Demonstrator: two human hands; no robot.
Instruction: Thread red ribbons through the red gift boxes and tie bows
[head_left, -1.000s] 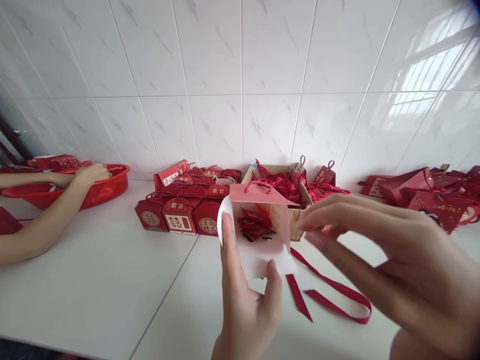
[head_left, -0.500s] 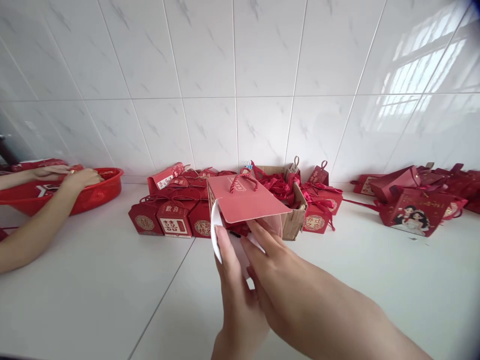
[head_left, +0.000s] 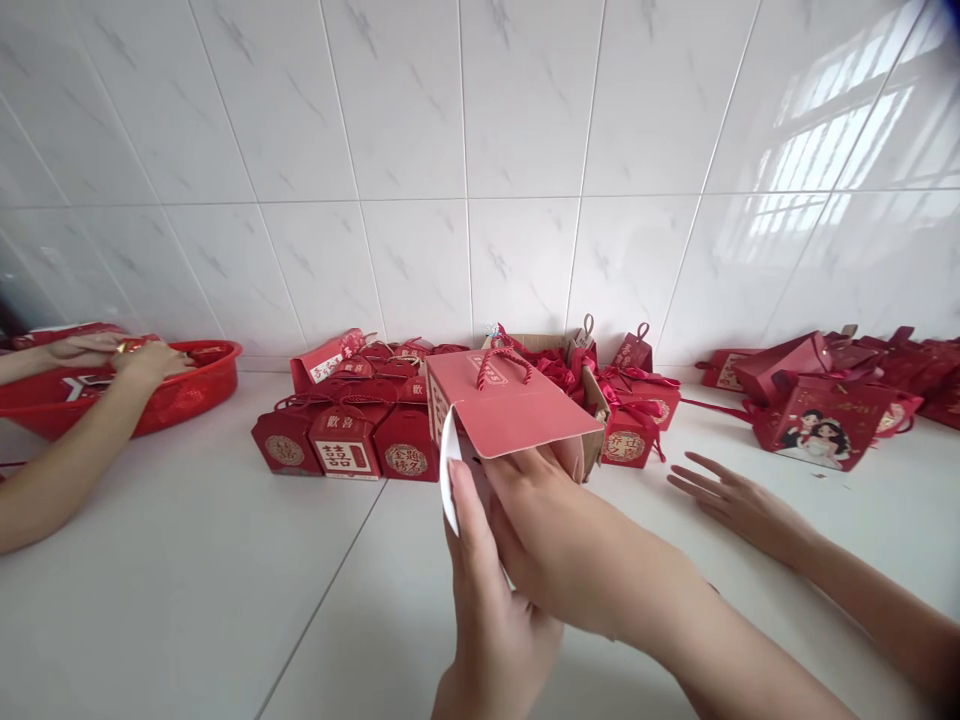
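In the middle of the head view a red cardboard gift box [head_left: 517, 405] with a twisted red cord handle is held up, one end open toward me. My left hand [head_left: 487, 590] grips it from below, the thumb on a white inner flap [head_left: 449, 470]. My right hand [head_left: 559, 530] reaches into the open end under the red top flap. Its fingertips are hidden inside, so what they touch cannot be seen. Behind it stand rows of closed red gift boxes [head_left: 345, 450] and a cardboard carton [head_left: 594, 395] filled with red ribbon-tied items.
At left, another person's hands [head_left: 142, 360] work over a red plastic basin [head_left: 180, 400]. A further person's hand [head_left: 742, 505] reaches in from the right over the white tabletop [head_left: 187, 600]. More red boxes and bags [head_left: 817, 420] lie along the tiled wall [head_left: 525, 250].
My right hand has gone deeper into the box, and the box has shifted slightly right in view. Another person's hand has come in from the right.
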